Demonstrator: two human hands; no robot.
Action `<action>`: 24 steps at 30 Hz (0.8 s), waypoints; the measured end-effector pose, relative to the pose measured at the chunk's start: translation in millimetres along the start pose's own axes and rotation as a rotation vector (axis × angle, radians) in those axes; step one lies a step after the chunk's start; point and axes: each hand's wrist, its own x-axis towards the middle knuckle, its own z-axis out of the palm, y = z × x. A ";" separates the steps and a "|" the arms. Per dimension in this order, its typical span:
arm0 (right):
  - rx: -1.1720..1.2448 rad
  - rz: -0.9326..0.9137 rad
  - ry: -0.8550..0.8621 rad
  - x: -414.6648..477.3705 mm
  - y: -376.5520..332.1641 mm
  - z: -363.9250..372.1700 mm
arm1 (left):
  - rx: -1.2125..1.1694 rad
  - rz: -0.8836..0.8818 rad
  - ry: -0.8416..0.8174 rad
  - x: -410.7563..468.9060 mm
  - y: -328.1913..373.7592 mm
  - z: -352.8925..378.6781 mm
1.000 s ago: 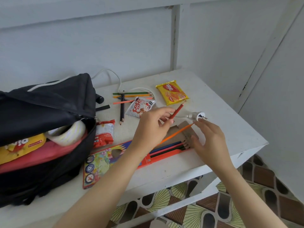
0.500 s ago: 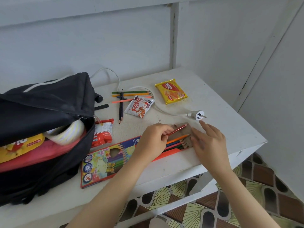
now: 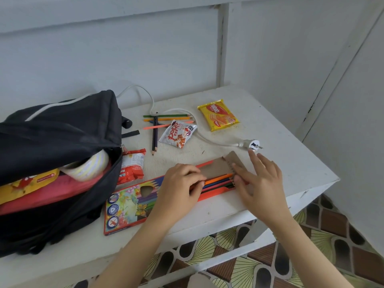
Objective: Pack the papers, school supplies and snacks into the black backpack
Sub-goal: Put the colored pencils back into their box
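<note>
Lying near the table [image 3: 301,179] edge is the pencil box [image 3: 128,206].

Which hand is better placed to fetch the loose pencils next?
Left hand: it is nearer the loose pencils, while the right hand lies flat on the pencil box flap.

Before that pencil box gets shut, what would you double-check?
1. Boxed pencils lie flat inside pencil box: ok.
2. Left hand off them: not ok, its fingers curl on them.
3. Right hand rests flat on cardboard flap: ok.
4. Loose pencils collected: not ok, they lie on table.
5. Black backpack open: ok; spare room: cannot tell.
</note>
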 end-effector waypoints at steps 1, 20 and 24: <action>-0.020 -0.014 -0.042 -2.5 -2.7 1.0 | -0.023 -0.021 0.009 -0.5 -0.4 0.2; 0.121 -0.081 -0.149 121.5 -25.5 16.0 | 0.216 -0.295 -0.114 66.1 -69.1 -54.7; -0.053 -0.101 -0.279 174.2 -32.3 43.2 | 0.332 -0.318 -0.183 85.7 -85.7 -68.6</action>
